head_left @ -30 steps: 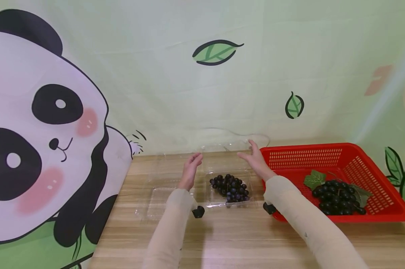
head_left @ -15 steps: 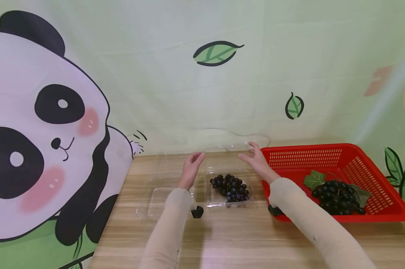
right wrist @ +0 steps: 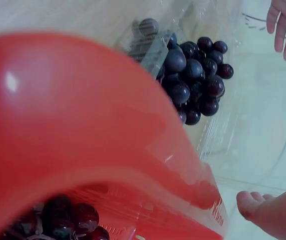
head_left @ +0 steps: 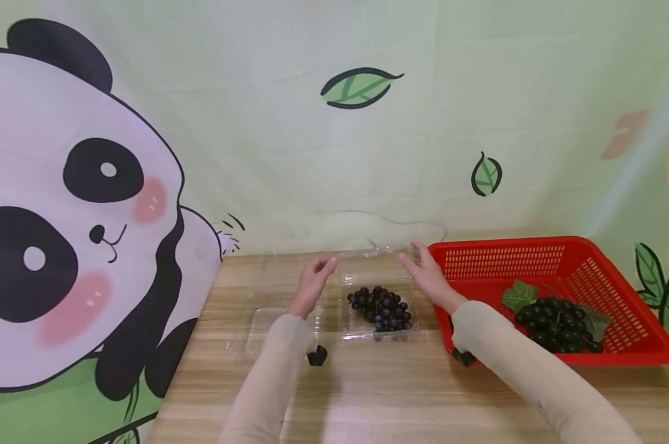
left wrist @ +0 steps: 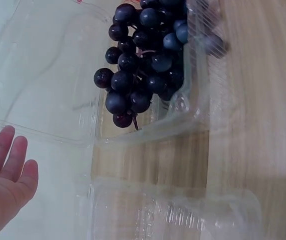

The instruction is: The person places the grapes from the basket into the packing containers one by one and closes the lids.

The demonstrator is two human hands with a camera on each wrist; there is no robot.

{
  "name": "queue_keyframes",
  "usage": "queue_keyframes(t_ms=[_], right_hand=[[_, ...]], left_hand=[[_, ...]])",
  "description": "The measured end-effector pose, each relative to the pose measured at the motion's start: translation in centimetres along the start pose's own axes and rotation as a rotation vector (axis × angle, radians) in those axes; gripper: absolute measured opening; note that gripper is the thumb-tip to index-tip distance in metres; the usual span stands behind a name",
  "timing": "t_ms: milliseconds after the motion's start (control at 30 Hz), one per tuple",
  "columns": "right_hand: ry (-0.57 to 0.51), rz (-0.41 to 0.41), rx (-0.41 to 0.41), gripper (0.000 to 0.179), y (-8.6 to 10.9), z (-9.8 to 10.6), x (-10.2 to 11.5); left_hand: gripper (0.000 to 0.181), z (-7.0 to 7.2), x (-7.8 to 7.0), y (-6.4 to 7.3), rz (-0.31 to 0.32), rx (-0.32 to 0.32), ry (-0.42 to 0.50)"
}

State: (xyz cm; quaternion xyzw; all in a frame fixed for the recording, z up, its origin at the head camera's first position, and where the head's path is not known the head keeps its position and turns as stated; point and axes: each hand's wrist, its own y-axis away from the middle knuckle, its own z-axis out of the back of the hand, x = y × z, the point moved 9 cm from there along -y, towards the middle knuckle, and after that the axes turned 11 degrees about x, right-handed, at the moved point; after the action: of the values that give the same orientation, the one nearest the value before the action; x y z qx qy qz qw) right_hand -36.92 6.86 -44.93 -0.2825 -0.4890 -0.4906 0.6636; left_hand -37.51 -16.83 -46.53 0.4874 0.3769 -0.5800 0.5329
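Observation:
A bunch of dark grapes (head_left: 380, 309) lies in the base of a clear plastic clamshell box (head_left: 351, 336), whose lid (left wrist: 47, 75) is raised toward the back wall. My left hand (head_left: 312, 283) is at the left of this lid, fingers relaxed and nothing in them; the left wrist view shows the fingertips (left wrist: 18, 145) just off its edge. At the lid's right side is my right hand (head_left: 430, 275), thumb and fingers apart, close to the red basket's corner. The right wrist view has its thumb (right wrist: 250, 204) by the lid edge, with the basket hiding part of the grapes.
A second clear clamshell box (head_left: 267, 320) stands to the left, also with its lid up. The red basket (head_left: 500, 258) at right holds another bunch of grapes (head_left: 556, 327) with green leaves. A panda-print cloth (head_left: 290, 154) hangs behind the wooden table (head_left: 378, 394).
The lid behind the grapes has sunk a little lower. My right hand has shifted slightly right and down, its fingers easing from the lid's corner. The left hand has dipped slightly. The grapes stay put.

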Motion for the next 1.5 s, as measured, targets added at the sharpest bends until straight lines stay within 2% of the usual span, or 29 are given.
queue_keyframes(t_ms=[67, 133, 200, 300, 433, 700, 1033, 1167, 1500], right_hand=[[0.017, 0.002, -0.005, 0.066, 0.2, -0.1, 0.0], [0.032, 0.003, -0.003, 0.065, 0.4, -0.2, 0.0], [0.048, 0.009, -0.001, 0.063, 0.7, -0.3, 0.1], [0.063, 0.016, 0.000, 0.058, 0.9, -0.4, 0.1], [0.075, 0.034, 0.006, 0.055, 1.3, -0.7, 0.1], [0.138, 0.062, 0.025, 0.057, 2.2, -1.2, 0.2], [0.167, 0.065, 0.051, 0.061, 3.4, -2.1, -0.3], [0.200, 0.064, 0.060, 0.064, 3.7, -2.7, -0.6], [0.217, 0.093, 0.059, 0.066, 4.8, -3.9, -0.7]], left_hand=[[0.040, -0.2, -0.8, 0.7, -0.014, 0.025, -0.009], [0.039, -0.3, -0.8, 0.8, -0.025, 0.044, -0.014], [0.039, -0.4, -0.7, 1.0, -0.028, 0.053, -0.026], [0.041, -0.3, 0.4, 0.7, -0.016, 0.049, -0.052], [0.040, -0.4, 0.3, 1.3, -0.003, 0.057, -0.066], [0.036, -0.4, 0.5, 2.0, 0.000, 0.053, -0.091], [0.034, -0.7, 1.2, 2.7, -0.027, 0.085, -0.119], [0.036, -0.8, 1.8, 3.2, -0.007, 0.098, -0.126], [0.039, -1.6, 2.5, 4.3, -0.061, 0.138, -0.164]])
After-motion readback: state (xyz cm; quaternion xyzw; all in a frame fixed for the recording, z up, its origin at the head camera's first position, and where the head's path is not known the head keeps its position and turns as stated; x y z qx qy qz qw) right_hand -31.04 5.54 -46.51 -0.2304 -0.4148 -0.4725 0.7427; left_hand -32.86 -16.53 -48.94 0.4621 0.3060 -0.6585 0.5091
